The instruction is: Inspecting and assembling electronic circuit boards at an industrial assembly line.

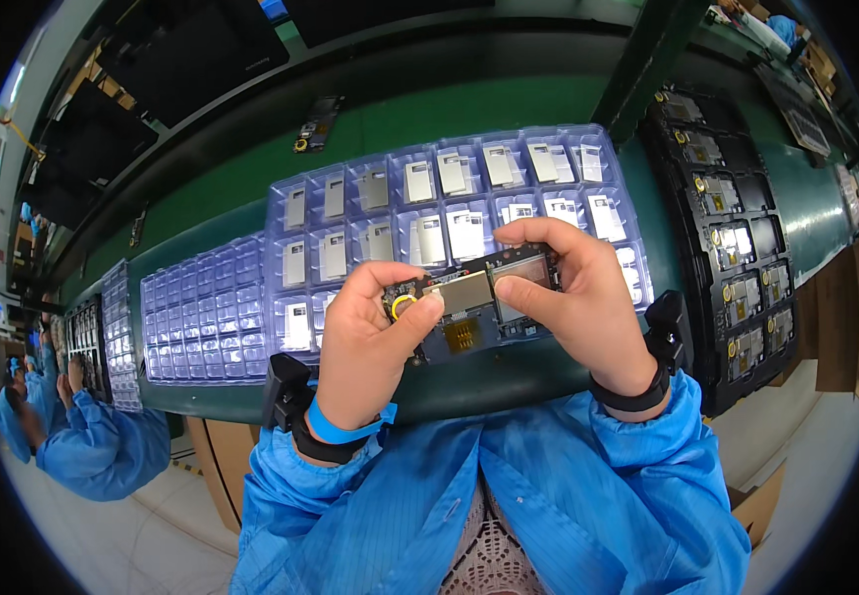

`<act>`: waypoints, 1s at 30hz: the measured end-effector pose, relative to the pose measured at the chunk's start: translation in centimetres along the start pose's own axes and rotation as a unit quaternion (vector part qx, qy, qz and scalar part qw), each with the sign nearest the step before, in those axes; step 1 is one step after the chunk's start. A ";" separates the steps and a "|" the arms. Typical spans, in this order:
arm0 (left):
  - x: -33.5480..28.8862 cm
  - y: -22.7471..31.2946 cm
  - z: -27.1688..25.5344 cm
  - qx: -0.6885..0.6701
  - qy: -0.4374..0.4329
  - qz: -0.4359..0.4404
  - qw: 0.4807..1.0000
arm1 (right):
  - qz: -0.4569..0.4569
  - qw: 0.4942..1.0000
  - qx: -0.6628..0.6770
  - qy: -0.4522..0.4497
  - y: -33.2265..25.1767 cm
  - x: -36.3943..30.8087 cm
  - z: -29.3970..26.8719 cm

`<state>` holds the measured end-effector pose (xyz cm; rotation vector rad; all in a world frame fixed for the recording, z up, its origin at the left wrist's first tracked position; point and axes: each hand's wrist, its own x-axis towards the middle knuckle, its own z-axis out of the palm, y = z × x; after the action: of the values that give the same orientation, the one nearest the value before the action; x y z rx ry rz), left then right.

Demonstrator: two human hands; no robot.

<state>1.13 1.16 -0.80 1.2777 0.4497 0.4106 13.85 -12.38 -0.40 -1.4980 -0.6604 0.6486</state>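
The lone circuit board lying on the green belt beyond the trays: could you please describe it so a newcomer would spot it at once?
Start at the clear plastic blister tray of small metal plates ahead of both hands. Look past its far left corner on the green conveyor belt. There lies a small dark rectangular circuit board, alone and outside any tray, unlike the boards in the black tray to the right.

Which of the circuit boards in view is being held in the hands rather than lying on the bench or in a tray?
The circuit board in the middle, held between the left hand and right hand; the rest lie in the black tray or alone on the green bench.
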 end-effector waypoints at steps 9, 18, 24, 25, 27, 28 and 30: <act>0.0 0.5 -0.4 -0.049 -0.054 -0.066 0.995 | 0.018 0.999 0.035 0.014 0.1 -0.1 -0.3; 0.2 0.1 0.6 -0.024 -0.007 -0.027 0.999 | -0.034 0.991 -0.118 0.046 0.0 0.2 0.5; 0.2 -0.6 0.8 0.043 0.017 -0.004 0.999 | -0.029 0.992 -0.115 0.047 0.3 0.4 0.8; 0.2 -0.5 0.8 0.027 0.014 -0.009 0.999 | -0.039 0.992 -0.112 0.047 0.3 0.4 0.8; 0.3 -0.2 0.8 0.013 0.010 -0.009 1.000 | -0.019 0.994 -0.101 0.024 -0.1 0.4 0.2; 0.3 -0.1 0.8 0.005 0.012 -0.015 1.000 | 0.001 0.996 -0.090 0.001 -0.4 0.5 -0.1; 0.2 0.1 0.7 -0.001 0.011 -0.014 1.000 | -0.007 0.999 0.015 0.034 -0.2 0.0 -0.4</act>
<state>1.63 0.72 -0.59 1.2648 0.4856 0.4011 14.15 -12.62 -0.20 -1.4792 -0.6057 0.5917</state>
